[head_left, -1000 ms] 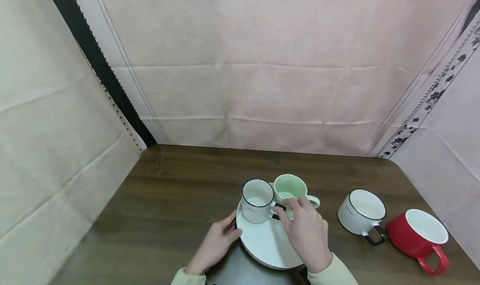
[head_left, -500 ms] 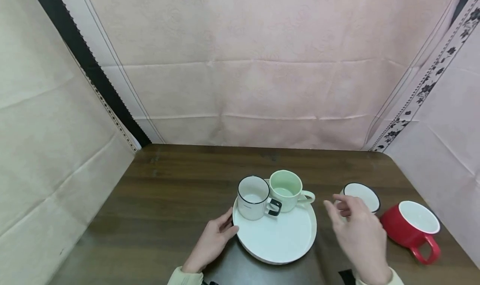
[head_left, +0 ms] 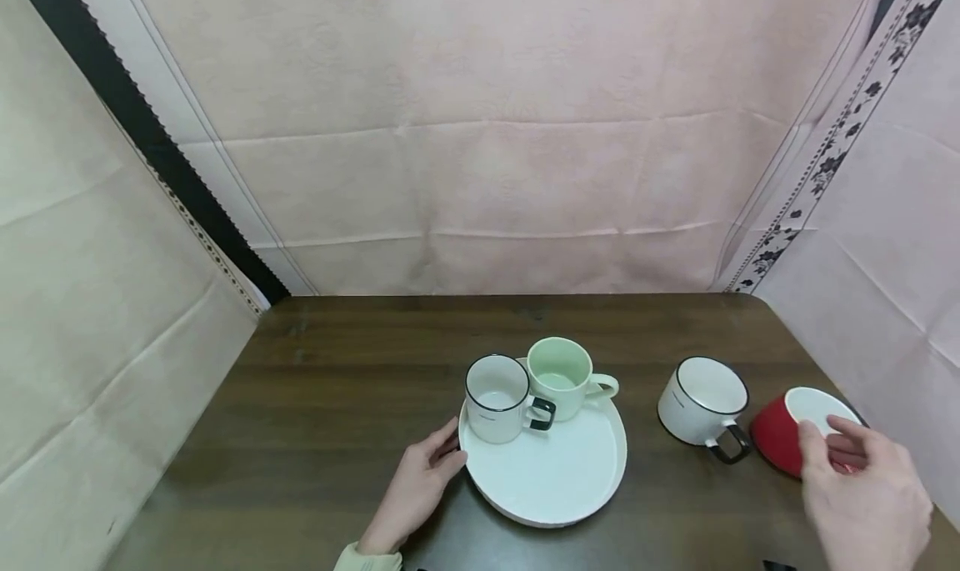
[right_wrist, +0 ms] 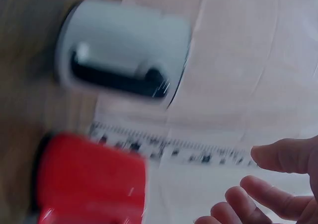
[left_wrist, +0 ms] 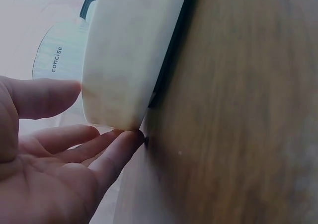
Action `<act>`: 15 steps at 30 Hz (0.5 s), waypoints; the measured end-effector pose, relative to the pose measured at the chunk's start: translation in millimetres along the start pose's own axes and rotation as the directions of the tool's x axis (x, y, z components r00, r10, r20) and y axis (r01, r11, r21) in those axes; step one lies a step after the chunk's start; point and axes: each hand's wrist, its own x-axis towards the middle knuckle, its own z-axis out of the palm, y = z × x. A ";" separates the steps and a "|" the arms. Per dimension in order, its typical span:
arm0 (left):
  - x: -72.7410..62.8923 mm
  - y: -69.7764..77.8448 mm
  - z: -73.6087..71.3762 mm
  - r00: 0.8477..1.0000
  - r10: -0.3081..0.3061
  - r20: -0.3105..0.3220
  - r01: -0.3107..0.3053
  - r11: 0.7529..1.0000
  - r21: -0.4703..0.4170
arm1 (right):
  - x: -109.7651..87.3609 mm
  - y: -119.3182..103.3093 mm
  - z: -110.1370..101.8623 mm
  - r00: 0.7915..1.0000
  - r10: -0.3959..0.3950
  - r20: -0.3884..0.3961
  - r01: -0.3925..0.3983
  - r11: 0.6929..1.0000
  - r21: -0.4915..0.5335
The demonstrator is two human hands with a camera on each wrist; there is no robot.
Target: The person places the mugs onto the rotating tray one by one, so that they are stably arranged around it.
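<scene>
A round white plate with a raised rim (head_left: 547, 488) lies on the table, bearing a white mug with a black rim (head_left: 493, 417) and a pale green mug (head_left: 558, 379). At the plate's left side, my left hand (head_left: 412, 488) touches the outer wall with thumb and fairly straight fingers (left_wrist: 107, 157). My right hand (head_left: 862, 488) is over the near side of a red mug (head_left: 776, 433), fingers relaxed and thumb apart, holding nothing. In the head view it hides the red mug's handle. The right wrist view shows a gap between the fingers and the red mug (right_wrist: 94, 179).
Another white mug with a black handle (head_left: 693, 413) stands on the wooden table (head_left: 300, 438) between the plate and the red mug. Pale cloth (head_left: 487, 179) hangs behind the table and along both sides. A small black piece (head_left: 778, 565) shows at the front edge.
My right hand has left the handles of the mugs on the plate and swung right, past the second white mug to the red mug. My left hand stays at the plate's edge.
</scene>
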 end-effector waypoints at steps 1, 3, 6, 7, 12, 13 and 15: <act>0.5 -0.4 0.1 1.000 -0.001 -0.004 0.001 1.000 0.002 | 1.5 5.8 -2.5 0.999 0.034 0.002 -0.034 0.999 0.003; 1.2 -0.4 0.2 1.000 -0.002 -0.011 0.002 1.000 0.002 | 2.6 16.9 -5.9 0.995 0.097 -0.002 -0.097 0.995 0.012; 1.3 0.0 0.9 1.000 -0.008 -0.019 0.008 1.000 -0.001 | 1.2 32.3 -7.9 0.983 0.185 -0.008 -0.185 0.982 0.033; 1.5 0.1 1.3 1.000 -0.006 -0.022 0.006 1.000 -0.004 | 0.9 36.7 -7.4 0.979 0.204 -0.012 -0.203 0.979 0.031; 2.9 0.0 2.8 0.999 0.004 -0.049 -0.004 1.000 0.000 | 2.9 53.9 -3.7 0.969 0.247 0.029 -0.245 0.968 -0.063; 3.0 0.0 3.0 0.999 0.004 -0.054 -0.004 1.000 0.001 | 3.9 56.7 -3.0 0.966 0.251 0.057 -0.245 0.965 -0.091; 3.1 -0.3 3.5 0.998 0.001 -0.061 0.000 1.000 0.010 | 5.4 61.5 -2.0 0.961 0.252 0.115 -0.239 0.964 -0.117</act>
